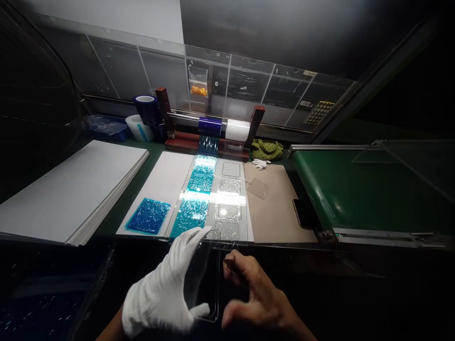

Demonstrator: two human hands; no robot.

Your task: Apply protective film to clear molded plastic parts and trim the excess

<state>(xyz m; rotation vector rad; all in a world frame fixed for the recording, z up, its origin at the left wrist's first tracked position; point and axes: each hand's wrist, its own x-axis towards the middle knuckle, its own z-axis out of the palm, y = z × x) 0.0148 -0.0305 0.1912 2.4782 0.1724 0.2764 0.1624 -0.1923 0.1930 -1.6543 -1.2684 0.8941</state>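
Fingers (194,239) of the white-gloved left hand (159,286) are pinching a clear plastic sheet (205,284) by its edge, just past the near edge of the bench (106,227). The bare right hand (258,296) stays open beside it, probably to keep prints off.

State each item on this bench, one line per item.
Left gloved hand, holding the sheet upright
Clear plastic sheet, held above the bench
Right bare hand, fingers spread beside the sheet
Blue film roll, mounted on its rack, film running down
Blue film piece, lying flat, crinkled
White gloves, crumpled
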